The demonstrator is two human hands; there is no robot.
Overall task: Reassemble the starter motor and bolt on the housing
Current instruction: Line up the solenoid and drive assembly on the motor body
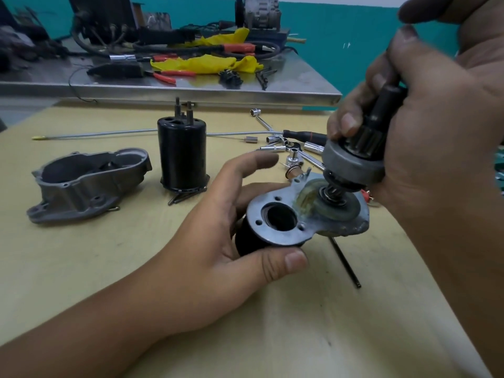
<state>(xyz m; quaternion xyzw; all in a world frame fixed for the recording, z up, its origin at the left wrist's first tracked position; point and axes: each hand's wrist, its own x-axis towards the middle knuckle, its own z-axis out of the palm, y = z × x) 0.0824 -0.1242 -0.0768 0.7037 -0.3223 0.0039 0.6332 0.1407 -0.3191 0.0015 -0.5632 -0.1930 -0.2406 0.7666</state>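
Starter motor held; housing, sockets nearby.

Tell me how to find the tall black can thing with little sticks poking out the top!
Start at the yellowish table, then look toward its far side, just in front of the shiny metal bench. The black cylinder stands upright there, right of the grey cast housing that lies open. It is the only tall, smooth black part standing by itself, with thin metal posts rising from its top.

Grey housing, black motor body, yellow rag, teal wall.
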